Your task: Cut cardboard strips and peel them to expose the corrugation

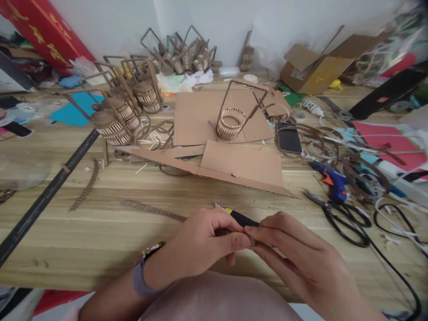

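Note:
Low over the front of the table, my left hand (207, 243), with a watch on its wrist, meets my right hand (301, 254) fingertip to fingertip. Both are closed in a pinch around something small and brownish, mostly hidden by the fingers. Just behind them lies a utility knife (242, 218) with a black and yellow body, its blade end pointing left. A ridged brown cardboard strip (152, 209) runs along the table up to my left hand. Farther back, a small slatted basket (231, 123) with a tall angular handle stands on a cardboard sheet (194, 111).
A folded cardboard piece (247, 162) leans up mid-table. Right of it lie a blue glue gun (334, 183), black-handled scissors (347, 218), a phone (288, 137) and coiled brown strips (321, 133). Several lidded slatted baskets (112, 127) stand at the left; an open box (327, 67) sits behind.

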{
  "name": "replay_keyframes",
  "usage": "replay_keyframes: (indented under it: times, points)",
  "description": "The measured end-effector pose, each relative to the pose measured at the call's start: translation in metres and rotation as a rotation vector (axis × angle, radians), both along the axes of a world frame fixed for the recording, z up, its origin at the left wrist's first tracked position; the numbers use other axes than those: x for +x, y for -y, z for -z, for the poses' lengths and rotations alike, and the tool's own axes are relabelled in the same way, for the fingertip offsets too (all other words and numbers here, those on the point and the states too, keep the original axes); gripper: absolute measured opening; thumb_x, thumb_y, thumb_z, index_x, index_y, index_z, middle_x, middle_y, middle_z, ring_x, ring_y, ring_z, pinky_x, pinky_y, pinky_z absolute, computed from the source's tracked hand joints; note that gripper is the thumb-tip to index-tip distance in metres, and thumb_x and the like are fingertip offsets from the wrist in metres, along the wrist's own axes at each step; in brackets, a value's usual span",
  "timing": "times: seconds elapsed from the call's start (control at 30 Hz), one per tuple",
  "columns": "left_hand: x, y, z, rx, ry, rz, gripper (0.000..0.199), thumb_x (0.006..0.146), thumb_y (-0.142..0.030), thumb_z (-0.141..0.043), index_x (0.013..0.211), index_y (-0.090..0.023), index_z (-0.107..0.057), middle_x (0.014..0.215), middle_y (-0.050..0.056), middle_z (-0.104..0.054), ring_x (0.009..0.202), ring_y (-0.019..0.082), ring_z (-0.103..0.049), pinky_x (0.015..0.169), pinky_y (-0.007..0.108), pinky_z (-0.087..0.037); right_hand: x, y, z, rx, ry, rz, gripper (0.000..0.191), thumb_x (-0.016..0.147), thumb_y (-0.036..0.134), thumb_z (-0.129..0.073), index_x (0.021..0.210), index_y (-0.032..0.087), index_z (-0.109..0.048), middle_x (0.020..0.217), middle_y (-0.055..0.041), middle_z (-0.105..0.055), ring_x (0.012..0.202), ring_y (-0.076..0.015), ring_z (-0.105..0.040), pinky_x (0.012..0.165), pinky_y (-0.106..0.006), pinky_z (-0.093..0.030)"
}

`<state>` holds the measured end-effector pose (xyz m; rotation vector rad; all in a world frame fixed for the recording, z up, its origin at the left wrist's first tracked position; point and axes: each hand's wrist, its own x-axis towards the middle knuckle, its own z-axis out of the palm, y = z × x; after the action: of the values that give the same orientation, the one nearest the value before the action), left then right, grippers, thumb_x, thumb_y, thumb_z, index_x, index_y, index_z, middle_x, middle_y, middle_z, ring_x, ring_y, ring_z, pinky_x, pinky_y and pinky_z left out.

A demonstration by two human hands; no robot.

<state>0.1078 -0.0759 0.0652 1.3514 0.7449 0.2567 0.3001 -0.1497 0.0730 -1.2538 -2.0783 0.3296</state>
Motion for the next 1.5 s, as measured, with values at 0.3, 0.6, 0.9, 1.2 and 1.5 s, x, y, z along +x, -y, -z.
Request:
replay_keyframes:
  times: [0.3,0.6,0.9,1.2,1.5]
  points:
    - [0.004,0.007,0.002,0.241,-0.069,-0.140,0.021,0.084,-0.037,-0.069,0.078,-0.017,-0.073,0.072,-0.001,-0.059,0.071,0.013,-0.055,0.064,0.024,-0.038,-0.004,0.002,0.017,0.084,0.070,0.037,0.019,0.100,0.017,-0.048,0.110,0.020,-0.064,0.084,-0.0033,-0.064,0.073,-0.0121,-0.065,0.064,-0.022,-0.056]
    - [0.004,-0.003,0.018,-0.234,0.257,0.030,0.031,0.083,-0.044,-0.071,0.081,-0.014,-0.066,0.069,-0.001,-0.059,0.058,0.008,-0.051,0.057,0.022,-0.038,-0.008,-0.006,0.015,0.045,-0.195,0.100,0.009,0.090,0.023,-0.064,0.096,0.026,-0.070,0.076,-0.0005,-0.065,0.068,-0.0125,-0.066,0.054,-0.020,-0.055]
    - [0.003,-0.002,0.017,-0.063,0.157,0.039,0.031,0.093,-0.044,-0.057,0.091,-0.014,-0.067,0.063,-0.004,-0.055,0.057,0.009,-0.046,0.056,0.022,-0.033,-0.007,-0.005,0.011,0.090,-0.062,0.142,0.012,0.093,0.022,-0.060,0.099,0.023,-0.070,0.079,-0.0020,-0.066,0.067,-0.0121,-0.067,0.054,-0.020,-0.055]
    - [-0.001,-0.007,0.004,0.122,-0.084,0.037,0.024,0.091,-0.032,-0.056,0.081,-0.017,-0.072,0.059,-0.003,-0.061,0.063,0.013,-0.052,0.061,0.025,-0.035,0.000,-0.002,0.015,0.099,0.152,0.079,0.016,0.098,0.017,-0.050,0.107,0.022,-0.063,0.084,-0.0015,-0.064,0.072,-0.0108,-0.066,0.063,-0.020,-0.054]
    - [0.011,0.007,0.005,0.367,-0.215,-0.130,0.027,0.087,-0.028,-0.063,0.061,-0.019,-0.063,0.064,-0.002,-0.059,0.069,0.014,-0.055,0.067,0.025,-0.038,-0.010,0.003,0.019,0.240,0.505,0.075,0.032,0.096,0.010,-0.033,0.099,0.014,-0.064,0.079,-0.0072,-0.066,0.067,-0.0174,-0.057,0.061,-0.030,-0.051]
